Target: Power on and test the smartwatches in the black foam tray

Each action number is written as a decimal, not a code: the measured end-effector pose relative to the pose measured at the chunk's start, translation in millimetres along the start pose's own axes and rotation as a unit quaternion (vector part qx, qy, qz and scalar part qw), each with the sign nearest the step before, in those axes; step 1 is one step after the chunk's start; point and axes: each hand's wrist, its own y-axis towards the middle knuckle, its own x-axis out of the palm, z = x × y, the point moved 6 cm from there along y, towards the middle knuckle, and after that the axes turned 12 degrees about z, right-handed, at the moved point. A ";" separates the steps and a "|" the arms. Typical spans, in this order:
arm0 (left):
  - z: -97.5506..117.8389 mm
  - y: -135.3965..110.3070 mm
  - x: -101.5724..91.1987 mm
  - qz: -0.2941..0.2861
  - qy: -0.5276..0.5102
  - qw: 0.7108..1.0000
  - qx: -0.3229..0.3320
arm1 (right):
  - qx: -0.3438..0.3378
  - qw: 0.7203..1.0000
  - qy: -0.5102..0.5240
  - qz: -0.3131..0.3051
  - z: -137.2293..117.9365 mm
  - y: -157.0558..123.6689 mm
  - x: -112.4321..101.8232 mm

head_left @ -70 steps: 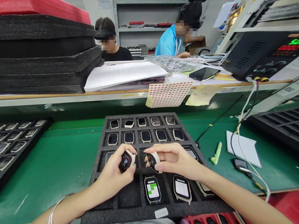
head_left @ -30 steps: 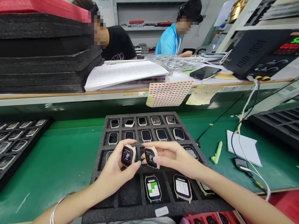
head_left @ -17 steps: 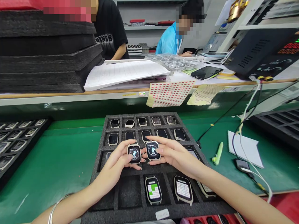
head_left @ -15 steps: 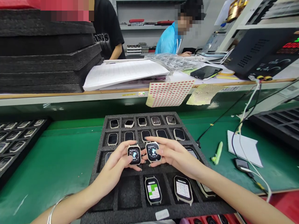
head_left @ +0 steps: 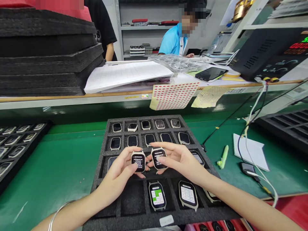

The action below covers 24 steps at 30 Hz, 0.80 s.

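My left hand (head_left: 122, 166) is closed around a smartwatch without a strap (head_left: 138, 158), its thumb on the screen. In my right hand (head_left: 176, 157) is a second smartwatch (head_left: 158, 154), with fingers along its edges and the thumb over its face. Both dark screens show a white text menu. They are held side by side above a black foam tray (head_left: 103, 189), whose compartments hold more watch bodies. Nearest me in it, one watch (head_left: 157, 196) displays green and white blocks and another (head_left: 188, 195) a white grid. My forearms and hands hide part of the tray.
Another foam tray of watches (head_left: 14, 150) lies at the left. A green stick-like object (head_left: 223, 157), white paper (head_left: 252, 152) and cables (head_left: 258, 176) are at the right. Behind stand stacked foam trays (head_left: 48, 64), a phone (head_left: 211, 74) and a power supply (head_left: 269, 54). Two people are beyond the shelf.
Both held watches have switched from a watch-face screen to a text menu. My hands stay nearly in place. The person in black has shifted left.
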 end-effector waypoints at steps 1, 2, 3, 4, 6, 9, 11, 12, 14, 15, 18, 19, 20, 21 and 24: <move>0.1 0.0 0.2 0.000 0.000 1.000 0.002 | -0.001 1.000 -0.005 0.001 0.5 -0.5 0.2; 0.3 0.1 0.5 0.000 -0.001 1.000 0.004 | -0.003 1.000 -0.011 -0.001 1.1 -1.0 0.6; 0.6 0.3 0.5 0.001 -0.002 1.000 0.006 | -0.005 1.000 -0.017 -0.006 1.5 -1.6 1.3; 1.0 0.7 0.4 0.003 -0.005 1.000 0.008 | -0.008 1.000 -0.024 -0.014 1.8 -2.2 2.2; 2.1 1.5 -0.4 0.011 -0.013 1.000 0.011 | -0.015 0.999 -0.032 -0.038 1.8 -3.5 4.4; 3.4 2.5 -1.5 0.016 -0.025 0.999 0.012 | -0.034 0.996 -0.064 -0.059 1.5 -3.3 4.7; 3.9 2.5 -1.1 0.010 -0.030 0.999 0.013 | -0.052 0.988 -0.132 -0.057 2.5 -0.9 2.5; 4.1 2.4 -0.7 0.006 -0.030 0.999 0.013 | -0.066 0.980 -0.182 -0.051 2.8 0.8 0.9; 4.6 2.0 0.1 0.003 -0.027 1.000 0.015 | -0.114 0.944 -0.308 -0.027 0.6 4.3 -2.4; 5.0 1.8 0.5 0.003 -0.024 1.000 0.016 | -0.147 0.917 -0.370 -0.018 -1.9 5.4 -2.8; 6.0 1.3 2.3 0.002 -0.015 1.000 0.011 | -0.226 0.838 -0.496 -0.024 -8.2 5.1 1.2; 6.2 1.3 2.9 0.000 -0.012 1.000 0.010 | -0.234 0.827 -0.510 -0.038 -8.5 4.4 3.0; 6.5 1.3 3.1 -0.001 -0.010 1.000 0.009 | -0.234 0.823 -0.515 -0.049 -8.4 3.8 4.1; 6.7 1.4 3.1 -0.001 -0.008 1.000 0.009 | -0.232 0.822 -0.517 -0.051 -8.5 3.3 4.3; 6.7 2.0 2.0 0.001 -0.005 1.000 0.010 | -0.242 0.827 -0.507 -0.035 -10.8 1.8 3.1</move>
